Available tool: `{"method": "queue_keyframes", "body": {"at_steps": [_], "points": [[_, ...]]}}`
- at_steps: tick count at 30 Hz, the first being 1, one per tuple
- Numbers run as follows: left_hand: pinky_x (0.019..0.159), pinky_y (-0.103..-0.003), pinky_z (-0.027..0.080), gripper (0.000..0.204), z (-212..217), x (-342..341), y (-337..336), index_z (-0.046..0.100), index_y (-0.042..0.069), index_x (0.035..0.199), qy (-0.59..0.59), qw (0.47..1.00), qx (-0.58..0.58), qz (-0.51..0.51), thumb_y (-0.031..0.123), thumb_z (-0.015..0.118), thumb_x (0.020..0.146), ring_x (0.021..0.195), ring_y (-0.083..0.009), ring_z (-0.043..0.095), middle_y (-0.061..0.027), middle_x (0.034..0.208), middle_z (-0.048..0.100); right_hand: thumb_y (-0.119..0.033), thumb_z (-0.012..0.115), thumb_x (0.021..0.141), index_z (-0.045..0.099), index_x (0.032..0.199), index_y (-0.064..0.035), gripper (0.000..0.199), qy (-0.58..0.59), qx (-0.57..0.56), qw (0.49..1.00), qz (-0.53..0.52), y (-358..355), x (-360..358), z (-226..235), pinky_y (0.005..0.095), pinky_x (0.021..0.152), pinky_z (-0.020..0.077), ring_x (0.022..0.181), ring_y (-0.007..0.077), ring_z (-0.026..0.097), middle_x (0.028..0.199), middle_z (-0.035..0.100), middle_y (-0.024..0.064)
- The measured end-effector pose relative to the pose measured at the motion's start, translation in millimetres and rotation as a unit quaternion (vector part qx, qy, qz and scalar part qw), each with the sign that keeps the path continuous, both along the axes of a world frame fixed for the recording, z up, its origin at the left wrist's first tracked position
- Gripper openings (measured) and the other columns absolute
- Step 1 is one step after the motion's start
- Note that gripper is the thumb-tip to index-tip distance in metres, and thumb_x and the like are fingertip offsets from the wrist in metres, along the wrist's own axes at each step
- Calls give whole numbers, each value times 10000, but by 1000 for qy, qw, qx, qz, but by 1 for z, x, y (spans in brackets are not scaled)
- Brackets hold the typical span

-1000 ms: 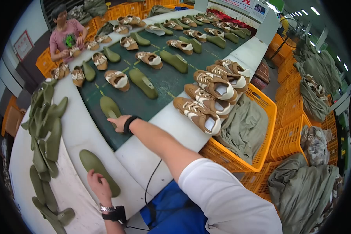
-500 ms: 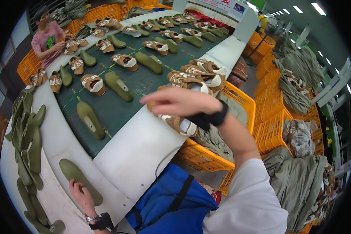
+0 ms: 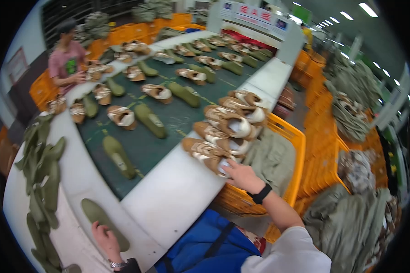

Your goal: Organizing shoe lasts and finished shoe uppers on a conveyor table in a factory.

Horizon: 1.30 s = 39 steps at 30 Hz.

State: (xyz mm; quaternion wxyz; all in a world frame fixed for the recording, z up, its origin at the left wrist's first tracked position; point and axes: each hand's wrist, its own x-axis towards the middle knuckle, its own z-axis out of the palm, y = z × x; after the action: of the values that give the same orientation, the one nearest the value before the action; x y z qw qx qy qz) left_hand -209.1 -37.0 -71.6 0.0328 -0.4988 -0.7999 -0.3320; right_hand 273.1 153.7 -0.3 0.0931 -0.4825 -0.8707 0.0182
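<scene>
A green shoe last lies on the white ledge at lower left. My left hand is at its side, fingers curled over its edge. At the heel of a brown-and-white shoe, the nearest one in a cluster, is my right hand. Its fingers are closed on the heel collar, and part of the grip is hidden. More brown-and-white shoes are bunched just beyond it on the white border.
Rows of shoes and green lasts stand on the dark green belt. A heap of lasts fills the left ledge. Orange crates with grey-green cloth stand at right. A person in pink works at far left.
My right hand has moved down and right, from above the shoes to the nearest shoe's heel. My left hand stays at the last. The whole view has shifted slightly.
</scene>
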Motion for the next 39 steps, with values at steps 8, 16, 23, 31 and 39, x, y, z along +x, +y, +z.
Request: {"method": "queue_keyframes", "body": {"at_steps": [8,16,23,31,39], "points": [[930,-422,374,145,31,21,3,506,-11,785,-63,997,32,17,-74,505,655,1051,-382,463,-208,1100,496,-292,655,758,610,891,-118,223,-12,-83,989,126,-23,-63,30,388,547,498,672,281,626,757,611,85],[921,-415,389,122,32,16,3,517,-9,760,-65,996,49,27,-72,502,656,1060,-369,477,-195,1105,512,-329,647,791,576,903,-113,254,98,-85,959,253,-40,-146,51,380,530,494,630,285,612,783,584,65],[945,-434,368,118,20,7,8,521,-10,758,-78,995,57,28,-60,506,652,1077,-393,451,-204,1089,505,-328,675,760,617,905,-71,301,98,-184,916,342,17,-275,89,416,656,499,769,326,628,829,639,131],[1000,-468,326,93,21,11,1,532,3,744,-105,992,58,47,-24,518,657,1154,-429,412,-210,1114,517,-324,687,745,674,895,-78,288,67,-102,956,267,102,-439,5,410,743,505,802,330,647,804,663,157],[977,-417,346,67,30,17,6,521,4,723,-118,989,74,40,-31,511,667,1100,-373,459,-210,1108,506,-82,615,757,417,1334,-154,614,60,-212,942,255,126,-444,-35,441,910,458,1120,412,502,1320,376,236]]}}
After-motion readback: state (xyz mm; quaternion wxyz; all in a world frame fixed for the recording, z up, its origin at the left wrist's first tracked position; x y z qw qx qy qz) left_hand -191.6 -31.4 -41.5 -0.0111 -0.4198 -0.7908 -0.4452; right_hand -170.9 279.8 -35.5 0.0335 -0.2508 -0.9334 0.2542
